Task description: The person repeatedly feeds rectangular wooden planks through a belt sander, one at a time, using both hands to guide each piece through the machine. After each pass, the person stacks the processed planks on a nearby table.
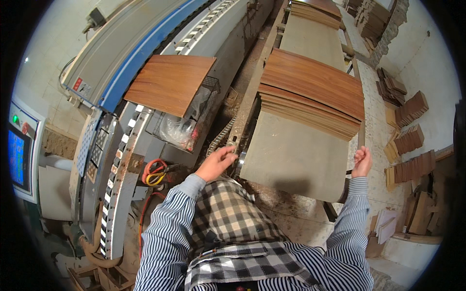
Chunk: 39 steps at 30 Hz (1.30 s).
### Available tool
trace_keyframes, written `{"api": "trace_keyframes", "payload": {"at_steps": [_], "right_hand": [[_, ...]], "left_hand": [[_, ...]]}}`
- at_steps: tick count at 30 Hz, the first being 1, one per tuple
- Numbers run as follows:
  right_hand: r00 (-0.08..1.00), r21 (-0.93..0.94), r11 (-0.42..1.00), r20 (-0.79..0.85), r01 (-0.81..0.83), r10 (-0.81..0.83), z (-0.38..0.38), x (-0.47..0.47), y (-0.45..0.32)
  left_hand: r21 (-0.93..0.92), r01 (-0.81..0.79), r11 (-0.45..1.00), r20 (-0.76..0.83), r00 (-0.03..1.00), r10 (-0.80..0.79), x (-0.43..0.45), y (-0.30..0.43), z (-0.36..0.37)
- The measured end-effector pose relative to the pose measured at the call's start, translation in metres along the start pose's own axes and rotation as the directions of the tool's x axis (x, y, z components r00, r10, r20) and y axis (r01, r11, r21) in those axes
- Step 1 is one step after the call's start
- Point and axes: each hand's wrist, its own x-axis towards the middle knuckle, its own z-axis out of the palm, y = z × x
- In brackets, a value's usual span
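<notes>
My left hand holds nothing, its thumb and fingers apart near the left side rail of a belt conveyor. On the other side, my right hand hovers by the conveyor's right edge, fingers loosely curled and nothing visible in them. Between both hands lies the bare near end of the beige belt. Farther up the belt, several wood-grain panels lie in an overlapping, fanned pile. To the left, one wood-grain panel rests flat on the machine's track, partly under its blue-edged housing.
Red- and yellow-handled scissors and a wire basket with clear plastic are at the machine's side. A lit control screen stands far left. More panels lie up the belt. Board stacks line the right wall.
</notes>
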Motion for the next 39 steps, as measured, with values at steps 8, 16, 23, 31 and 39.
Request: {"api": "trace_keyframes", "payload": {"at_steps": [8, 16, 23, 31, 39], "right_hand": [[0.985, -0.18, 0.983, 0.167, -0.019, 0.049, 0.046, 0.148, -0.003], [0.935, -0.354, 0.934, 0.313, -0.049, 0.167, 0.094, 0.184, -0.012], [0.941, -0.323, 0.942, 0.281, -0.09, 0.186, 0.103, 0.17, -0.014], [0.951, -0.257, 0.965, 0.279, -0.061, 0.134, 0.081, 0.141, -0.008], [0.953, -0.199, 0.978, 0.277, -0.064, 0.119, 0.047, 0.085, -0.004]], "left_hand": [[-0.281, 0.093, 0.955, -0.091, 0.988, -0.123, 0.124, 0.026, 0.04], [-0.338, 0.125, 0.933, -0.047, 0.988, -0.149, 0.174, 0.042, 0.045], [-0.418, 0.216, 0.882, 0.035, 0.974, -0.222, 0.18, 0.042, 0.049], [-0.397, 0.156, 0.905, -0.028, 0.983, -0.182, 0.17, 0.04, 0.05], [-0.357, 0.173, 0.918, -0.082, 0.973, -0.215, 0.108, 0.028, 0.051]]}}
